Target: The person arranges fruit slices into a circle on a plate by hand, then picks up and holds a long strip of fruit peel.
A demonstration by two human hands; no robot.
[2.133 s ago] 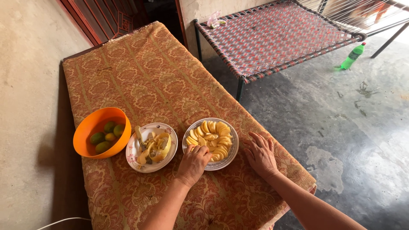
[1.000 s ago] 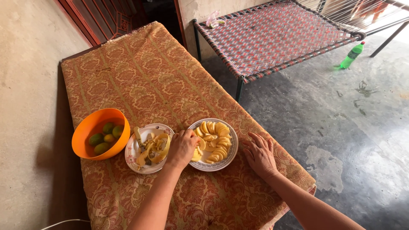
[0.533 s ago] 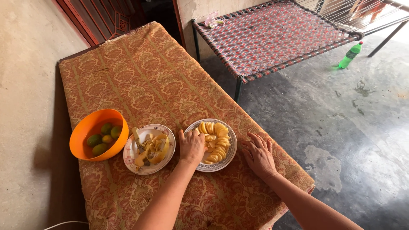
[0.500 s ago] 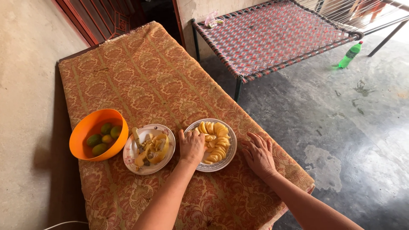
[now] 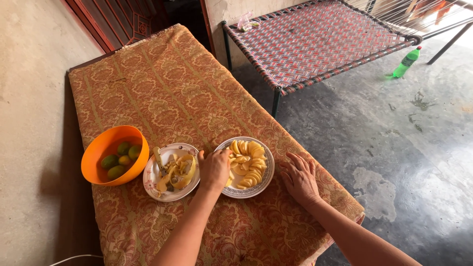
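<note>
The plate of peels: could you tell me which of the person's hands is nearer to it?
Left. The left hand sits right beside the plate of peels, over the sliced-fruit plate's edge; the right hand rests beyond that plate.

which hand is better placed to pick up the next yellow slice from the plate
Left, probably. The left hand already lies over the near-left edge of the plate of yellow slices, fingers at the slices. The right hand rests flat on the patterned cloth beside the plate, apart from it.
</note>
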